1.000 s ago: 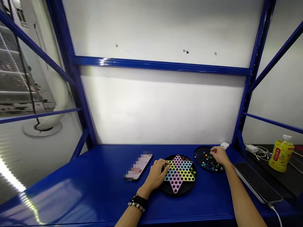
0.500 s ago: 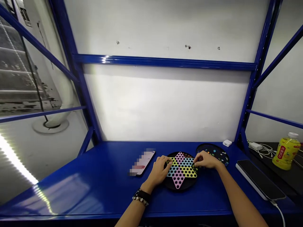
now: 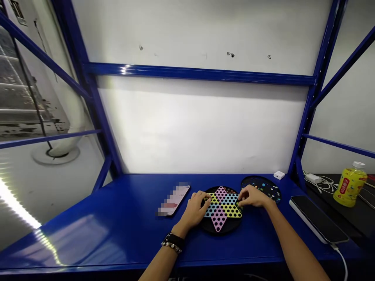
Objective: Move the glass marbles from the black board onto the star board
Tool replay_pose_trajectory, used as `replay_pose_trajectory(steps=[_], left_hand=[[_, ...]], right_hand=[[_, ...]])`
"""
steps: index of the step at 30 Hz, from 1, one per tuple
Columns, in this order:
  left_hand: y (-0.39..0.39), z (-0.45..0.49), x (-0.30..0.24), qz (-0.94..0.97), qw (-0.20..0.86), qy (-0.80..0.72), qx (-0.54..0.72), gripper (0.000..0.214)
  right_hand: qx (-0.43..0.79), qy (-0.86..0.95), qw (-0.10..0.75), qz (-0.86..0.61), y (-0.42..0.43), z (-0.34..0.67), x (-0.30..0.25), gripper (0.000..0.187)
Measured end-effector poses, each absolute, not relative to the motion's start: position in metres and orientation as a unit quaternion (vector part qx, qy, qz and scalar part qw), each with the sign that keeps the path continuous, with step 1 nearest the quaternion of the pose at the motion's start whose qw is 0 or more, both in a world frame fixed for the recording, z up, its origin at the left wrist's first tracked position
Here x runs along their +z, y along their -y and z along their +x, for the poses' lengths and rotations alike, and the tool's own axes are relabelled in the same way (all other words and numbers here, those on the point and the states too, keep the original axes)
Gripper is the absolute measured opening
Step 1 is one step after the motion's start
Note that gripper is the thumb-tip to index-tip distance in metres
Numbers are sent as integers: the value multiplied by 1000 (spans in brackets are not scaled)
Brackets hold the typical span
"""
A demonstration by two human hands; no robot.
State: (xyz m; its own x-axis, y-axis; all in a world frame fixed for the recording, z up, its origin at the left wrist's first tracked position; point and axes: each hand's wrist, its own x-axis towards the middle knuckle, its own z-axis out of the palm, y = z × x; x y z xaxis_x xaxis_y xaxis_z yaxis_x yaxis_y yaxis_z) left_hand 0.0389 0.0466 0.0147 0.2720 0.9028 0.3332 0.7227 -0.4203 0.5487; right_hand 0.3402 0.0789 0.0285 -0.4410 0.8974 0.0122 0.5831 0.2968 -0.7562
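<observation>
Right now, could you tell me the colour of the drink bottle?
The bottle is yellow; head view.

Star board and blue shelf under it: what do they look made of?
Star board: probably moulded plastic, a black round base with a matte pastel star full of even round holes. Blue shelf: likely painted metal, glossy, since it mirrors streaks of light at the left.

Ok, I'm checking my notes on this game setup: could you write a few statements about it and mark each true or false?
The left hand rests on the star board's left edge. True.
The right hand is inside the marble tray. False: it is at the board's right side.
The phone lies left of the board. True.
The yellow bottle lies on its side. False: it stands upright on the dark table.
</observation>
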Motion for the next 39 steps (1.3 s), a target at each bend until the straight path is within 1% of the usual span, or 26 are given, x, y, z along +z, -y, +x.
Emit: replay_pose_trajectory(steps=[2,4,6,9,12,14,18,22,24,26,30,33,36,39], left_hand=[[-47,39,15,784,147,-520,305,35],[-47,39,14,784,147,-521,304,34],[-48,38,13,785,145,-520,304,34],[-48,38,13,786,139,-519,308,33],[-46,39,14,784,134,-521,309,33],[-46,39,15,782,133,-524,310,32],[-46,38,15,784,132,-521,312,32],[-47,38,14,784,132,-520,311,32],[-47,38,13,784,129,-521,311,32],[-47,38,13,785,130,-521,310,32],[-47,38,13,783,141,-525,301,32],[-47,38,13,784,139,-525,302,33],[-46,38,14,783,133,-526,304,32],[-46,38,14,783,136,-524,308,31]], right_hand=[[312,779,234,-491,-79,331,26,19],[279,780,247,-502,-79,327,27,18],[259,778,264,-507,-78,329,31,21],[224,758,316,-524,-77,344,40,32],[196,717,342,-574,-76,369,46,34],[204,702,314,-606,-74,385,47,30],[233,716,218,-620,-71,397,40,27],[212,722,124,-647,-69,385,35,25],[193,724,92,-656,-69,380,35,24],[193,724,79,-657,-68,379,35,23],[266,705,70,-654,-66,381,36,21],[290,705,76,-643,-65,380,38,16],[271,724,80,-629,-63,375,39,11],[221,742,81,-627,-63,369,38,10]])
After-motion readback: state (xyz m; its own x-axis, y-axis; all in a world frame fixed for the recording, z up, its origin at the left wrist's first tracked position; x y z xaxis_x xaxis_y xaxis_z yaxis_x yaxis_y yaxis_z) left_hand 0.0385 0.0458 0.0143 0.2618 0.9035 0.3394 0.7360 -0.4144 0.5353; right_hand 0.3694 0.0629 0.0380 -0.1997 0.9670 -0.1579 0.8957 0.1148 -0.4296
